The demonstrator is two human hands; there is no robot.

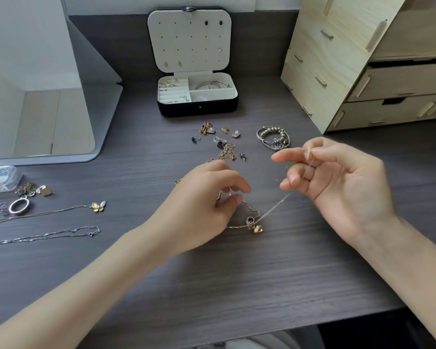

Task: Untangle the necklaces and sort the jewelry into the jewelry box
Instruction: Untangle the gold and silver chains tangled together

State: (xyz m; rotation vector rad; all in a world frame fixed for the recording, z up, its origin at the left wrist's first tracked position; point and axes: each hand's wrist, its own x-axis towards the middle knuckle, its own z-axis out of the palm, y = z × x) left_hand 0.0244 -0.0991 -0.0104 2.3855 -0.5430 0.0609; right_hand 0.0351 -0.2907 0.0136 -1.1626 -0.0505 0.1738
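At the desk's middle lies a tangle of a gold chain (247, 210) and a thin silver chain (275, 206), with a gold pendant (258, 229) and a dark purple one (250, 219). My left hand (207, 200) pinches the gold chain against the desk. My right hand (337, 180) is raised, pinching the silver chain's end between thumb and forefinger; the chain runs taut down to the tangle. The open jewelry box (196, 107) stands at the back, holding rings, earrings and bangles.
Loose earrings and a gold chain clump (227, 149) lie before the box, with beaded bracelets (273, 138) to their right. At left lie a butterfly necklace (98, 206), a silver chain (45, 235), a ring pendant (19, 205) and charms. A mirror stand (48, 96) is left, wooden drawers (363, 71) right.
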